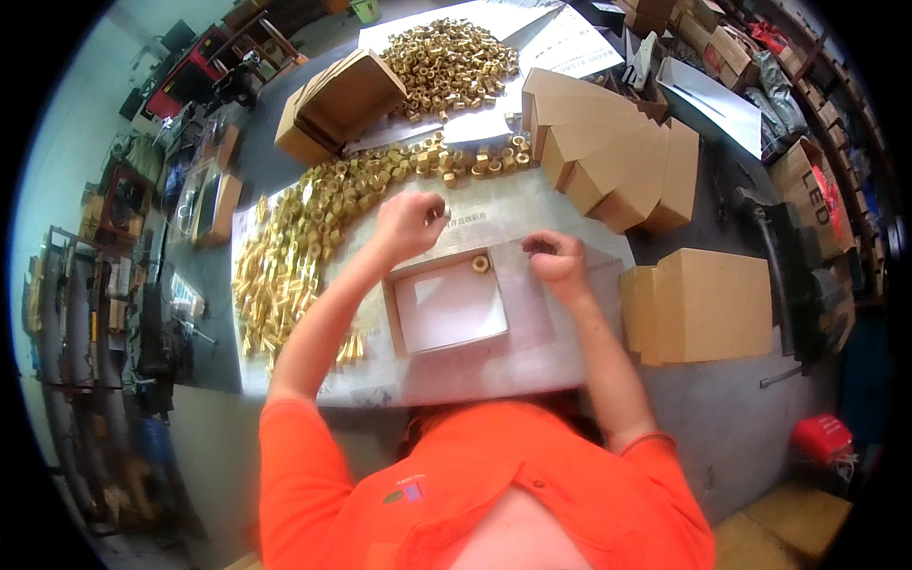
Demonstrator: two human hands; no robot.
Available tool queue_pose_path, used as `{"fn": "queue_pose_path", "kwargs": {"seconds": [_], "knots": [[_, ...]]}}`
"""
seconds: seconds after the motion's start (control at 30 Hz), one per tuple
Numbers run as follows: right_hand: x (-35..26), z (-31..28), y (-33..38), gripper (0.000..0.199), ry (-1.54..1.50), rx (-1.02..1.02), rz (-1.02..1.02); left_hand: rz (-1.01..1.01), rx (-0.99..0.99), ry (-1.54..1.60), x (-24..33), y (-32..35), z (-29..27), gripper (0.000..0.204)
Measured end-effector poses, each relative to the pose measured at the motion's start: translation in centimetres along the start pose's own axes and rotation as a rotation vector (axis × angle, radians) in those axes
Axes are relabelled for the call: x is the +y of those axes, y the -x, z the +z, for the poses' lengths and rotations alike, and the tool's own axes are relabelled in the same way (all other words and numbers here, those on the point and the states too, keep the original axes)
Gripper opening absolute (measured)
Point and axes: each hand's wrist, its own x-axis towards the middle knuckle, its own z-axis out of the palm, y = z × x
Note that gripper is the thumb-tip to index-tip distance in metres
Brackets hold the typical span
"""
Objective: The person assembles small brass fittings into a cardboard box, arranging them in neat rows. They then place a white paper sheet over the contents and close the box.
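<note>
A shallow open cardboard box with a white bottom lies in front of me. A single brass nut sits in its far right corner. My left hand is above the box's far left side, beside the spread of brass nuts. Its fingers are closed, and whatever they hold is too small to make out. Just right of the box is my right hand, loosely curled, thumb and forefinger apart, with nothing visible between them. Long brass fittings lie in a heap left of my left forearm.
A big mound of brass nuts covers white paper at the back. An open carton tilts beside it. Several brown boxes lean together at the right, and more boxes stand nearer. Newspaper covers the worktable.
</note>
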Motion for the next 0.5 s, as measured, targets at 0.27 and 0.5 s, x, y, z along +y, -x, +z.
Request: {"fn": "queue_pose_path", "kwargs": {"seconds": [0.27, 0.5], "knots": [[-1.9, 0.4, 0.3, 0.027, 0.064, -0.011, 0.052, 0.097, -0.01, -0.008, 3.8, 7.8, 1.8, 0.008], [-1.5, 0.0, 0.3, 0.026, 0.028, -0.027, 0.049, 0.095, 0.06, -0.026, 4.0, 7.1, 4.1, 0.008]]}}
